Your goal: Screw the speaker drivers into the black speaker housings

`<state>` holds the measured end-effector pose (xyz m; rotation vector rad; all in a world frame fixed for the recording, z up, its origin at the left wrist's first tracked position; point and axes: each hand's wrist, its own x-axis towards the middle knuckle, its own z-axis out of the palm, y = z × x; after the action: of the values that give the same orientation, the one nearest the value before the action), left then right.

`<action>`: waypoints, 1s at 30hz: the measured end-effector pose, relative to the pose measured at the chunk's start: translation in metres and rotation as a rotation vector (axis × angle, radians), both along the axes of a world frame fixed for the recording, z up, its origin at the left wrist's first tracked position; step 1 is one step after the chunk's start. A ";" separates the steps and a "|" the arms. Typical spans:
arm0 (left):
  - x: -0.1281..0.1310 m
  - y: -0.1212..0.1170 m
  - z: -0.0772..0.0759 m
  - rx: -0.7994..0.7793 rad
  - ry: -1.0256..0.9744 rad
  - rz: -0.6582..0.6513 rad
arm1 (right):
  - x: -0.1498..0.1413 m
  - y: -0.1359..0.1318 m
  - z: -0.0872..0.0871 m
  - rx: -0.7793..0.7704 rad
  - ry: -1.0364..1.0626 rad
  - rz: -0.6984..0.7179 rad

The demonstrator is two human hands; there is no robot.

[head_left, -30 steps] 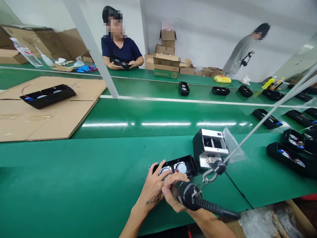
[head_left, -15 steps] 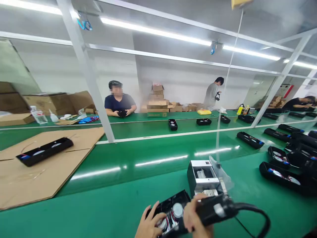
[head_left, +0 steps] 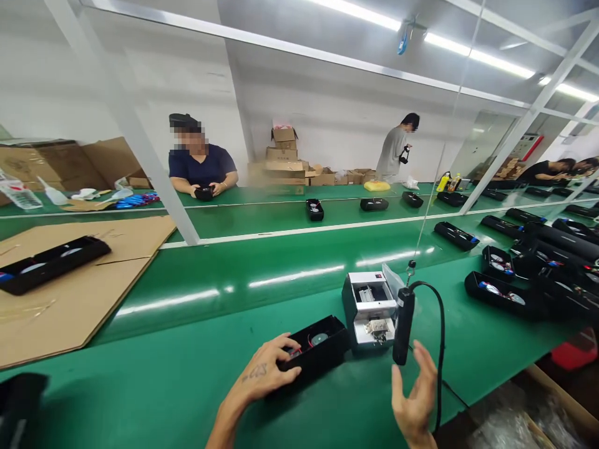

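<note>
Green tabletop point(head_left: 140, 349) is carrying a black fan housing point(head_left: 318, 349) near its front edge, the left hand point(head_left: 262, 368) pressing down on it with fingers curled over. The right hand point(head_left: 414, 393) is hovering spread just below a hanging electric screwdriver point(head_left: 403, 324), which could swing into the silver metal unit point(head_left: 369, 308) beside it.

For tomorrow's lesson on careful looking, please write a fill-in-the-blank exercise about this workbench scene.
The belt under the black casing is ____.
The left hand rests on that casing, and a ____ marks its forearm.
The electric screwdriver hangs beside the open right hand, trailing a ____ cord.
The silver box-shaped machine stands on the casing's ____ side.

Missing words: green; tattoo; black; right.
</note>
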<state>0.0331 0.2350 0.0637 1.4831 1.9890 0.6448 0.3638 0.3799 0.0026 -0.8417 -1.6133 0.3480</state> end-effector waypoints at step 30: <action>0.098 -0.045 -0.055 0.697 0.708 0.424 | -0.086 -0.042 -0.006 0.211 -0.341 0.518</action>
<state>0.1308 0.1904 0.0091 1.8710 2.8585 1.2088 0.2774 0.3375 -0.0038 -0.3208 -2.1434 0.4007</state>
